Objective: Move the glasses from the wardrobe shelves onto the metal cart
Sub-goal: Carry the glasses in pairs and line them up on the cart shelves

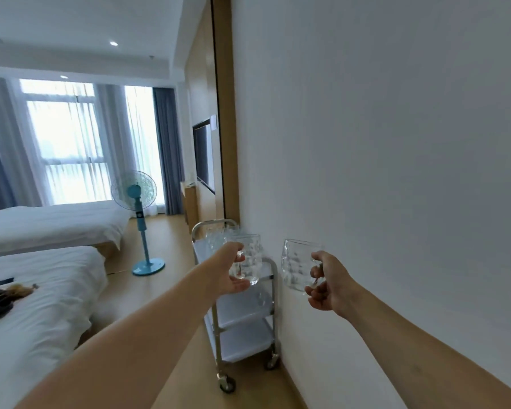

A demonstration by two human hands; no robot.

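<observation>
My left hand (233, 268) grips a clear dimpled glass mug (250, 256) by its handle, held out above the top of the metal cart (273, 293). In my right hand (326, 286) is a second clear glass mug (297, 265), also gripped by the handle, to the right of the cart in front of the white wall. The cart is a three-tier steel trolley on wheels standing against the wall. Several more clear glasses (216, 236) stand at the far end of its top tray. The wardrobe is out of view.
A white wall (396, 143) runs along the right. Two white beds (42, 305) fill the left side, with dark items lying on the near one. A blue standing fan (139, 214) stands on the wooden floor beyond the cart. Wooden floor lies between bed and cart.
</observation>
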